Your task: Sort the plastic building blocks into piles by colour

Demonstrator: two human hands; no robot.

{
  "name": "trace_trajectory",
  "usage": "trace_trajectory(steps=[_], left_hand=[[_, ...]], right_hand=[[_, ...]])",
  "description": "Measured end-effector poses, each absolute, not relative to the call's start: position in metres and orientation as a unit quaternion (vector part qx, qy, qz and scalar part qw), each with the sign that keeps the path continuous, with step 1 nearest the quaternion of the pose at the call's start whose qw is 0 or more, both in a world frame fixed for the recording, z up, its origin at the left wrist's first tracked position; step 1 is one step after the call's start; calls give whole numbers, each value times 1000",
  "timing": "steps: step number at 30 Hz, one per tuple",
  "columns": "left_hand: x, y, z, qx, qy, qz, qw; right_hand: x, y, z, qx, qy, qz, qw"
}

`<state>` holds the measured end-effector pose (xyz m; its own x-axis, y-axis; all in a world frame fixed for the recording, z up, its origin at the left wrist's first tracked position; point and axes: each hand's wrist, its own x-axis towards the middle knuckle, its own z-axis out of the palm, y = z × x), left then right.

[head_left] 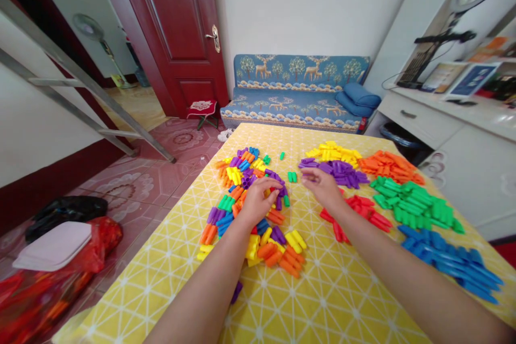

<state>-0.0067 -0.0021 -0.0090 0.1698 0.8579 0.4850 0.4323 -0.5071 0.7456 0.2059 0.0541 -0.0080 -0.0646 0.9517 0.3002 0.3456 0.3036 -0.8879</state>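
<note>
Short coloured plastic tubes, like pen caps, lie on the table. My left hand is over the mixed pile of orange, purple, blue, yellow and green tubes. Its fingers curl toward the thumb; a bit of red shows by the fingertips, too small to name. To the right, my right hand hovers at the near left end of the purple tubes, fingers bent in a loose pinch. What it holds, if anything, does not show. Between the hands lie two green tubes, with another green tube farther back.
Sorted piles of yellow, orange, green, red and blue tubes cover the table's right side. A patterned yellow cloth covers the table. Beyond stands a blue sofa; a metal ladder leans at left.
</note>
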Motion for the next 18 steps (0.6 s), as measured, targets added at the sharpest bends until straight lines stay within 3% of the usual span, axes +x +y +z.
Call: trace_trajectory(steps=[10, 18], left_hand=[[-6, -6, -7, 726, 443, 480, 213], [-6, -7, -5, 741, 435, 463, 218]], right_hand=[[143, 9, -44, -464, -731, 253, 430], [152, -2, -48, -444, -624, 407, 498]])
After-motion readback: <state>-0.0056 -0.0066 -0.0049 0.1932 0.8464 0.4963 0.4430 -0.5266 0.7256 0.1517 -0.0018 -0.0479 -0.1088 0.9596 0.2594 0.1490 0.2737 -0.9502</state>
